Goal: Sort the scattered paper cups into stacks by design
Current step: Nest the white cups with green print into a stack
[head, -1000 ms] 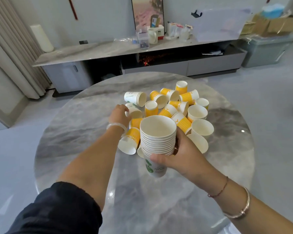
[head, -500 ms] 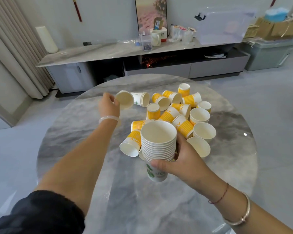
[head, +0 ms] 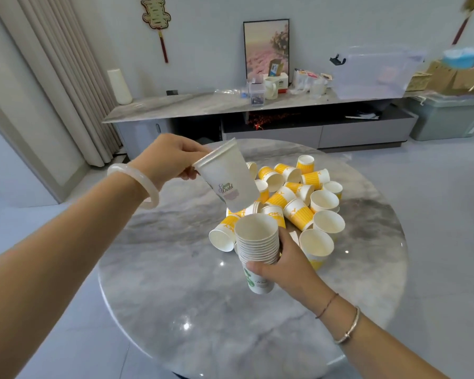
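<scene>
My right hand [head: 283, 265] grips a tall stack of white cups with green print [head: 257, 244], mouth up, above the round grey marble table [head: 175, 283]. My left hand [head: 166, 157] holds a single white cup with green print [head: 226, 179] by its rim, tilted, base pointing down toward the stack's mouth and a short way above it. Behind the stack lies a pile of several yellow-banded cups [head: 296, 192], some on their sides, some upright. The lifted cup hides part of the pile.
The table's far edge curves behind the pile. Beyond it a low grey media console [head: 257, 105] carries jars, a mug and a clear plastic bin [head: 378, 69]. Curtains hang at left. Grey floor surrounds the table.
My left hand picked a white green-print cup from the pile's left side, lifted it and swung it right, over the stack. The right hand kept the stack nearly still.
</scene>
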Action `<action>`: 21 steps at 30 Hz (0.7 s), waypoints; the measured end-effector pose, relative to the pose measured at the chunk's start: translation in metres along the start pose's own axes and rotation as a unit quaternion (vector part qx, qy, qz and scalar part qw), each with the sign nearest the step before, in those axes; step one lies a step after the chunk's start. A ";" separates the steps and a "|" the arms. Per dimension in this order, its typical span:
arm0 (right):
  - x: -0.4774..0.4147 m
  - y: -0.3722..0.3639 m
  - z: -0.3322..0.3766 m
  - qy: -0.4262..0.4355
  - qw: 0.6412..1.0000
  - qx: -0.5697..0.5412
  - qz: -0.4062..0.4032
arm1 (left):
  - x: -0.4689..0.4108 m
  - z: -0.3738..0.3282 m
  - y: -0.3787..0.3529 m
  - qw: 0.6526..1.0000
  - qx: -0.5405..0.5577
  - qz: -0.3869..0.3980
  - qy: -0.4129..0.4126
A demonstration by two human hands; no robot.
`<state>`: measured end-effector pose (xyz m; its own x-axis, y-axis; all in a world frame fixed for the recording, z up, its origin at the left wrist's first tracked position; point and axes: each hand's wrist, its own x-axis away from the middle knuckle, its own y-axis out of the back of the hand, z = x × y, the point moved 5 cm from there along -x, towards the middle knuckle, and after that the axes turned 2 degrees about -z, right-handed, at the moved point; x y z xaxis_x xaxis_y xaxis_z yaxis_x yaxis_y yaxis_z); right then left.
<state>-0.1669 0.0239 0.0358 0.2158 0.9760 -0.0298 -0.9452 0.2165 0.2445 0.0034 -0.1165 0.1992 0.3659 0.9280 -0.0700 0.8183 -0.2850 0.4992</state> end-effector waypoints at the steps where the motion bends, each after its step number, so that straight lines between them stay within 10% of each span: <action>1: 0.002 0.000 0.000 0.001 1.000 -0.001 0.000 | 0.006 -0.002 -0.006 1.000 -0.014 0.007 -0.007; 21: 0.010 0.004 0.005 -0.005 1.000 -0.022 0.016 | 0.031 0.025 -0.093 0.982 -0.177 0.049 -0.037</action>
<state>-0.1668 0.0343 0.0415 0.1872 0.9822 -0.0122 -0.9617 0.1858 0.2014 -0.0506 -0.0674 0.1286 0.4779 0.8762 -0.0631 0.5766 -0.2586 0.7750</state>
